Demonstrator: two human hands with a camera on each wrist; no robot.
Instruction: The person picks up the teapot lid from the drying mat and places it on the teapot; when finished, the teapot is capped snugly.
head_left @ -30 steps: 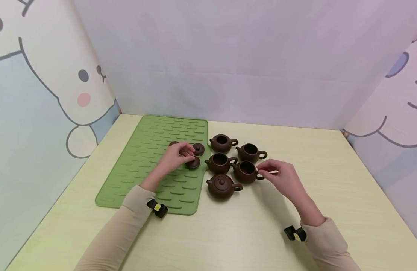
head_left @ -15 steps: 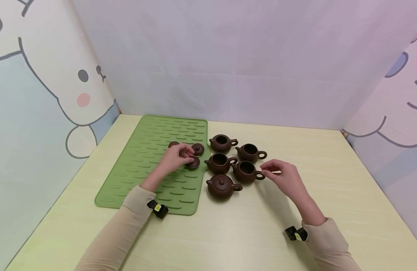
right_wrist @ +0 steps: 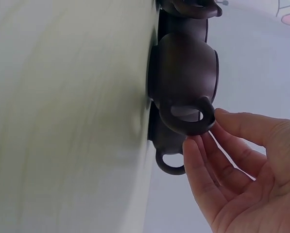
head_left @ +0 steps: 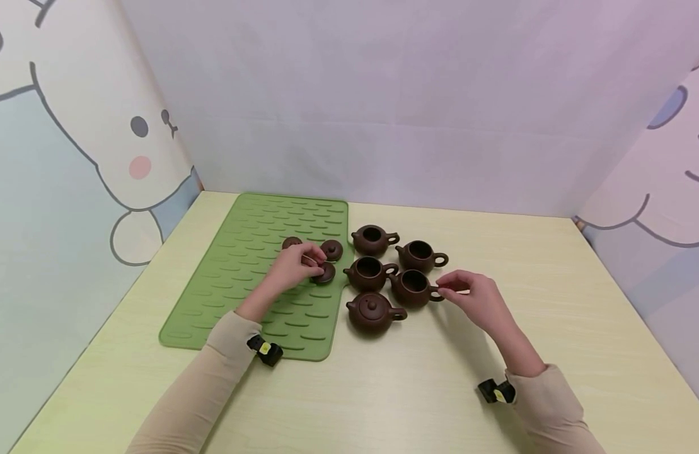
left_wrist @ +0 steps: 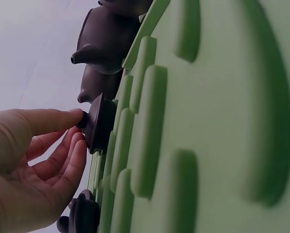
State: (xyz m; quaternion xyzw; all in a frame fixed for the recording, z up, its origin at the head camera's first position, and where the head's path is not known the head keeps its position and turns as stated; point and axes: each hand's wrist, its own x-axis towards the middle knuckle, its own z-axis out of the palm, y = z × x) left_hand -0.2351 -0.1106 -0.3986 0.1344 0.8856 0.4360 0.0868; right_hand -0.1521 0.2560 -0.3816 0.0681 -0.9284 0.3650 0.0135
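Observation:
Over the green mat's right part, my left hand (head_left: 292, 266) pinches the knob of a dark brown teapot lid (head_left: 326, 273) between thumb and fingers. The left wrist view shows that lid (left_wrist: 100, 124) low over the mat's ridges, the thumb tip on its knob. A second lid (head_left: 332, 250) lies just behind, and a third (head_left: 291, 241) is partly hidden by the hand. My right hand (head_left: 478, 299) pinches the handle of a small lidless brown teapot (head_left: 410, 290) standing on the table. Its fingertips sit at the handle's outer curve (right_wrist: 183, 130).
Three more lidless teapots stand close by: one at the back (head_left: 372, 239), one at the right (head_left: 420, 255), one beside the mat (head_left: 367, 274). A lidded teapot (head_left: 372, 313) is in front. The ridged green mat (head_left: 230, 277) covers the table's left part; a wall rises behind.
My right hand has shifted slightly to the right, its fingertips going from near the pot's body to the handle's outer end. My left hand and the lids have hardly moved.

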